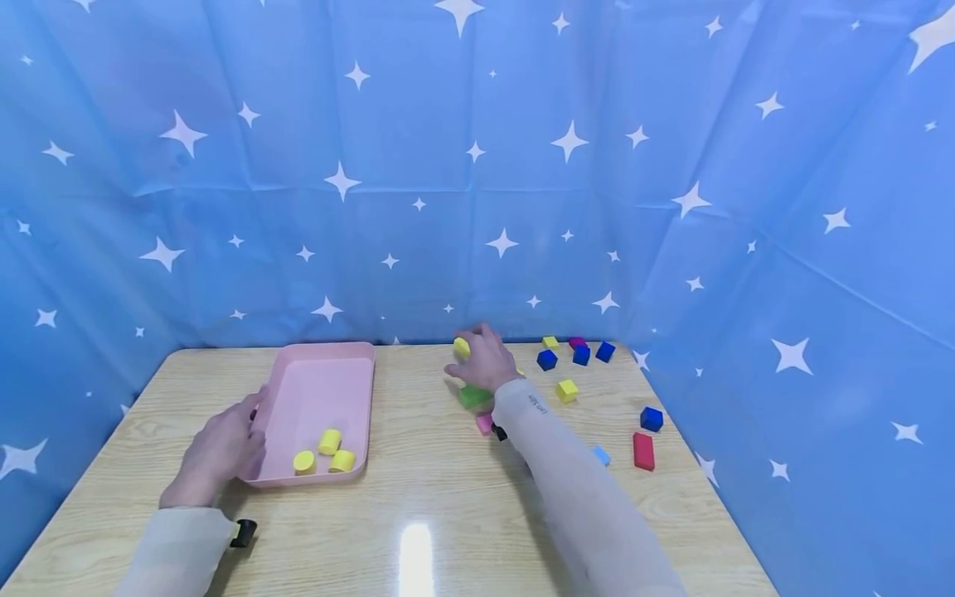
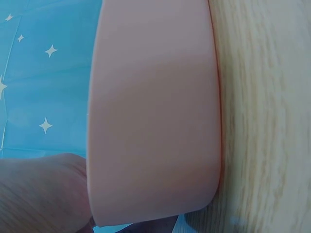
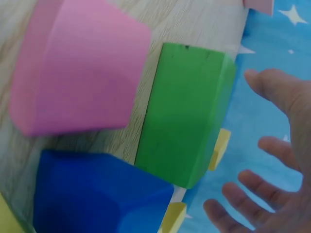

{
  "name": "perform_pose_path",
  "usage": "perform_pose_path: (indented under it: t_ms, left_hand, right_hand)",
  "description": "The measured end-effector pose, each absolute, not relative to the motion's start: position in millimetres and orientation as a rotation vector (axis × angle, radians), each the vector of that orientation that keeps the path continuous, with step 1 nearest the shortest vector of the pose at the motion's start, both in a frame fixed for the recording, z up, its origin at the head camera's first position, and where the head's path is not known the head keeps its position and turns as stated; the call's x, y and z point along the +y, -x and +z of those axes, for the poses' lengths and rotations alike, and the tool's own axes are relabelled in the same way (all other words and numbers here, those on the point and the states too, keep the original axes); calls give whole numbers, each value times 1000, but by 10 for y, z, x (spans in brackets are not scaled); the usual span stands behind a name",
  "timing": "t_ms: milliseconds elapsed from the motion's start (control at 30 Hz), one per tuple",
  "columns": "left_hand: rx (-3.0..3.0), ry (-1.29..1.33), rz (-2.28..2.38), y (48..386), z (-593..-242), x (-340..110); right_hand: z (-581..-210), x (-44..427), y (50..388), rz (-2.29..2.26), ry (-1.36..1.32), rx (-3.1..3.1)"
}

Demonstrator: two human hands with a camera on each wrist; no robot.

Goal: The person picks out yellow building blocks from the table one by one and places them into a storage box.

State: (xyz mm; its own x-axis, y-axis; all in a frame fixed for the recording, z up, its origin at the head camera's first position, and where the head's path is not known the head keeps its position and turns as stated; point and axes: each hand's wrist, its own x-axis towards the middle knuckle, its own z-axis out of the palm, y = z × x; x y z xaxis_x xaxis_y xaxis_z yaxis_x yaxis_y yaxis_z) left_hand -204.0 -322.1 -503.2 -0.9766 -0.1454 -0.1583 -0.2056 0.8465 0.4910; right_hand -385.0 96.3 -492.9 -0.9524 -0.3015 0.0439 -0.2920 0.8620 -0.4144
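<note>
My left hand [image 1: 224,444] grips the left side of a pink tray [image 1: 370,398], whose outer wall fills the middle of the left wrist view. Three yellow cylinders lie in the tray's near right part, one of them [image 1: 330,441] behind the others. My right hand [image 1: 485,361] is over the blocks at the back of the table, beside a yellow piece [image 1: 462,347]. In the right wrist view its fingers are spread and curved, holding nothing, beside a green block [image 3: 184,111]. A pink block [image 3: 87,73] and a blue block [image 3: 97,194] lie near it.
Right of my right hand are several blue cubes, one at the far right [image 1: 652,419], yellow blocks [image 1: 567,390], a red block [image 1: 643,451] and a light blue piece [image 1: 601,455]. A starred blue curtain [image 1: 418,249] borders the table's back and right.
</note>
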Motion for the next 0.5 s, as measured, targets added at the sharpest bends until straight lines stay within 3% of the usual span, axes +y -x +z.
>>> perform_pose_path:
  t_ms: [500]
  left_hand:
    - [2922, 281, 795, 2039, -5048, -3204]
  right_hand:
    - [-4980, 933, 4000, -642, 423, 2975]
